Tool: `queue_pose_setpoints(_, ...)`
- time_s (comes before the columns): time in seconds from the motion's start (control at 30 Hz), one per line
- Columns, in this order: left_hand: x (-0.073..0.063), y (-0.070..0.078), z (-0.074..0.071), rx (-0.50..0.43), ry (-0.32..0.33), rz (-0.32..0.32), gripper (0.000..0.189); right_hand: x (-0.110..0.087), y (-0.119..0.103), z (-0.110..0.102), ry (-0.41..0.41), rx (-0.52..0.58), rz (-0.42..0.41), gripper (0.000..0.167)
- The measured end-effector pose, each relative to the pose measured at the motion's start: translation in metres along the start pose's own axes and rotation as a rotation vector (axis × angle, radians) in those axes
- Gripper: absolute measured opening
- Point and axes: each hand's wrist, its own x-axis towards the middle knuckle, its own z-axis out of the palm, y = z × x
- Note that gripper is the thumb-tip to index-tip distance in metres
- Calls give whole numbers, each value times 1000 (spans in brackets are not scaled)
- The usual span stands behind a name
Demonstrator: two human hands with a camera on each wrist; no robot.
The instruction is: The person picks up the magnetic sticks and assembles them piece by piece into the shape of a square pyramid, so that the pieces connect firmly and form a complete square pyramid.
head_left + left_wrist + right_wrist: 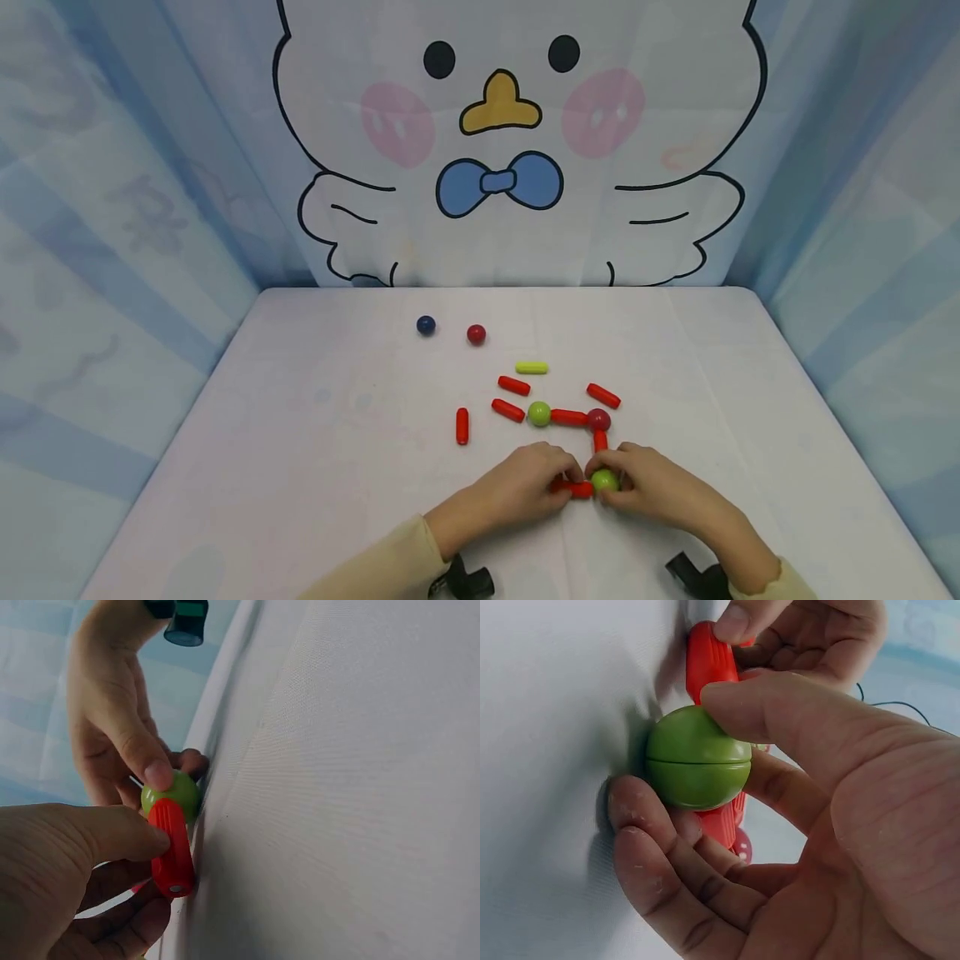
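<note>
My left hand [525,485] pinches a red magnetic rod [172,859] between thumb and fingers, low over the white table. A metal dot shows on the rod's near end in the left wrist view. My right hand [663,490] grips a green ball [697,761] with thumb and fingers, and the rod's far end meets that ball. Behind it, another red rod [600,440] runs up to a dark red ball [598,419]. From there a further red rod [570,417] leads left to a second green ball [539,413].
Loose red rods lie left of the joined pieces [462,426], [508,410], [513,385] and behind them [603,395]. A yellow-green rod [532,367], a blue ball [426,325] and a red ball [476,335] are farther back. Curtains surround the table [300,500].
</note>
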Motion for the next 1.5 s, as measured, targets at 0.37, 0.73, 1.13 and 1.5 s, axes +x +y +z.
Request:
queue_pose_setpoints(0.37, 4, 0, 1, 52, 43, 18, 22, 1, -3, 7, 71, 2, 33, 18)
queue_pose_setpoints(0.73, 5, -30, -41, 81, 119, -89, 17, 2, -7, 13, 146, -11, 159, 16)
queue_pose_setpoints(1.13, 29, -120, -100, 194, 211, -342, 27, 1, -6, 13, 178, -30, 191, 44)
queue_pose_setpoints(1.5, 30, -145, -92, 231, 170, -441, 39, 5, 0, 13, 168, -5, 175, 39)
